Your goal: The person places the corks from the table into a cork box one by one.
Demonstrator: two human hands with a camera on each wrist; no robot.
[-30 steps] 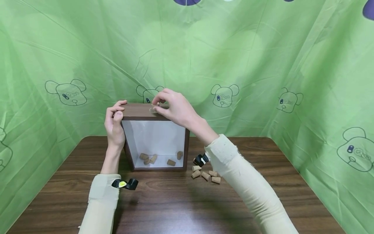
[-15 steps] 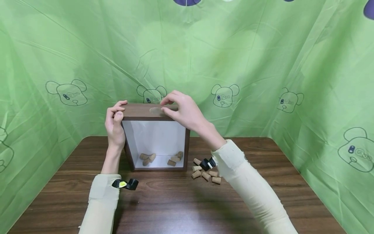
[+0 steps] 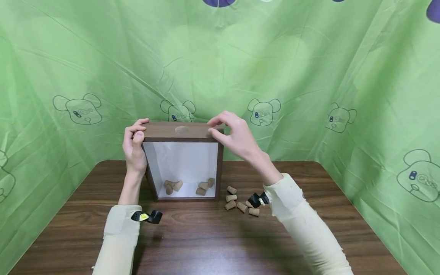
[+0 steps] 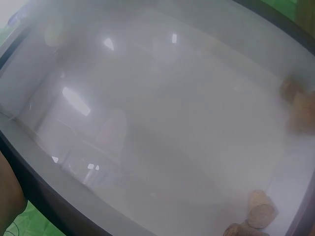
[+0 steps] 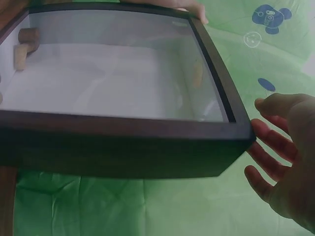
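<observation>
A dark wooden shadow box with a clear front stands upright on the table, a round hole in its top. My left hand grips its upper left corner, thumb at the front edge and fingers over the top. At the upper right corner is my right hand, fingers apart and loosely curved, nothing between them; in the right wrist view the fingertips are right at the frame corner. Wine corks lie in the box's bottom left, and more corks in its bottom right.
Several loose corks lie on the wood-grain table, right of the box. Behind and at the sides hangs a green curtain with bear drawings. A black wrist camera sticks out from the left sleeve.
My right hand has let a cork go through the hole and moved right, away from it. Another cork now lies in the box's bottom right. The left hand stays in place.
</observation>
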